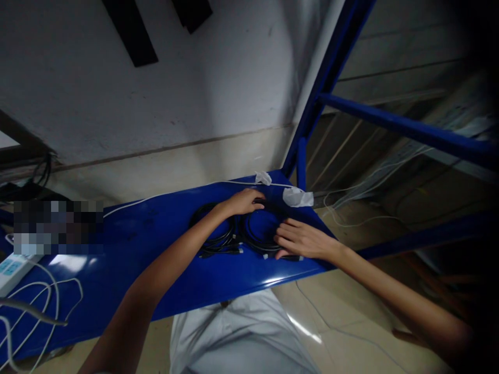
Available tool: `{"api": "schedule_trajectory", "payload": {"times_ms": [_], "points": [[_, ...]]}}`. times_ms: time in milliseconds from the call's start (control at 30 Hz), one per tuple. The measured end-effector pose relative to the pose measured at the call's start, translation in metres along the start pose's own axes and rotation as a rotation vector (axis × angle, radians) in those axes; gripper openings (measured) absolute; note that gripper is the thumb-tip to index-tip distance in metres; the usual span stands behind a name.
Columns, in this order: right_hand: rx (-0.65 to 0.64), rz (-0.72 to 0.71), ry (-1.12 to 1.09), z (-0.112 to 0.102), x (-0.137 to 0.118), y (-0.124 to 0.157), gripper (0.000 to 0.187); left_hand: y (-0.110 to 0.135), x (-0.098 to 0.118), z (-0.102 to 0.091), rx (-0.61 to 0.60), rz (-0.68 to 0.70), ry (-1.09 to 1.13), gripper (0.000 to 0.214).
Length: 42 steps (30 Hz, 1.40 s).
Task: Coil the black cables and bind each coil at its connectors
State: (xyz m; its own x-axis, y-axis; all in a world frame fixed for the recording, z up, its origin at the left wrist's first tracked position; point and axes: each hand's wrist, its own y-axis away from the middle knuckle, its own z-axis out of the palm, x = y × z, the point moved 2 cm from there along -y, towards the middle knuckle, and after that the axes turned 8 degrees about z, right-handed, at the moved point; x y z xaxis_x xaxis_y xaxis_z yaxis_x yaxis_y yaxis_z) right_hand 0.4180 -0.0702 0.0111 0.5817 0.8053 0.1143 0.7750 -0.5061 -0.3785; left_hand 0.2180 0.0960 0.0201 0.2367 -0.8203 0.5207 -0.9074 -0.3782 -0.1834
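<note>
Two coils of black cable with plug ends lie side by side on a blue table (128,244). My left hand (246,201) is closed at the far side of the right-hand cable coil (253,240), its thumb and fingertips on the black strands. At that coil's right side, my right hand (302,239) has its fingers bent round the cable, with the thumb low near the plug ends. The left-hand cable coil (220,243) lies under my left forearm, partly covered by it. Its plugs point toward the front edge.
White crumpled scraps (298,197) and a thin white wire run along the back edge. A power strip (15,270) with looped white cords is at far left, beside a blurred-out patch. Blue frame posts (319,98) rise at the right; a wall (175,93) stands behind.
</note>
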Motion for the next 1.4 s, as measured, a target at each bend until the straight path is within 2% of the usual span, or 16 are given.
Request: {"api": "schedule_trajectory", "payload": {"times_ms": [100, 200, 300, 467, 600, 700, 833, 967, 1067, 1167, 1267, 1400], "points": [[-0.038, 0.017, -0.023, -0.002, 0.003, 0.01, 0.038, 0.008, 0.007, 0.001, 0.019, -0.005, -0.172, 0.027], [-0.065, 0.133, -0.067, -0.001, 0.006, 0.019, 0.052, 0.012, 0.018, 0.0, 0.01, 0.009, -0.347, 0.026], [-0.008, 0.285, -0.152, 0.004, 0.011, 0.028, 0.067, 0.014, 0.027, -0.002, 0.021, -0.017, -0.41, 0.027], [0.231, 0.588, -0.239, 0.016, 0.028, 0.044, 0.085, 0.018, 0.041, -0.008, 0.124, -0.015, -0.261, 0.03], [0.196, 0.618, -0.315, 0.022, 0.031, 0.046, 0.089, 0.02, 0.063, -0.02, 0.267, 0.079, -0.089, 0.029], [0.234, 0.739, -0.424, 0.019, 0.025, 0.041, 0.076, 0.022, 0.085, -0.032, 0.329, 0.119, 0.018, 0.027], [0.359, 0.906, -0.706, -0.001, 0.011, 0.025, 0.043, 0.027, 0.109, -0.046, 0.387, 0.124, 0.182, 0.026], [0.409, 0.93, -0.84, -0.032, 0.002, 0.001, 0.031, 0.032, 0.114, -0.053, 0.432, 0.019, 0.487, 0.032], [0.488, 0.912, -1.055, -0.05, -0.006, -0.022, 0.029, 0.037, 0.114, -0.058, 0.441, -0.023, 0.692, 0.038], [0.571, 0.847, -1.329, -0.061, -0.016, -0.051, 0.034, 0.044, 0.116, -0.07, 0.544, -0.008, 0.747, 0.042], [0.683, 0.804, -1.401, -0.076, -0.022, -0.078, 0.038, 0.062, 0.12, -0.083, 0.64, 0.015, 0.73, 0.054], [0.8, 0.749, -1.418, -0.099, -0.029, -0.108, 0.041, 0.104, 0.125, -0.084, 0.604, 0.055, 0.631, 0.075]]}}
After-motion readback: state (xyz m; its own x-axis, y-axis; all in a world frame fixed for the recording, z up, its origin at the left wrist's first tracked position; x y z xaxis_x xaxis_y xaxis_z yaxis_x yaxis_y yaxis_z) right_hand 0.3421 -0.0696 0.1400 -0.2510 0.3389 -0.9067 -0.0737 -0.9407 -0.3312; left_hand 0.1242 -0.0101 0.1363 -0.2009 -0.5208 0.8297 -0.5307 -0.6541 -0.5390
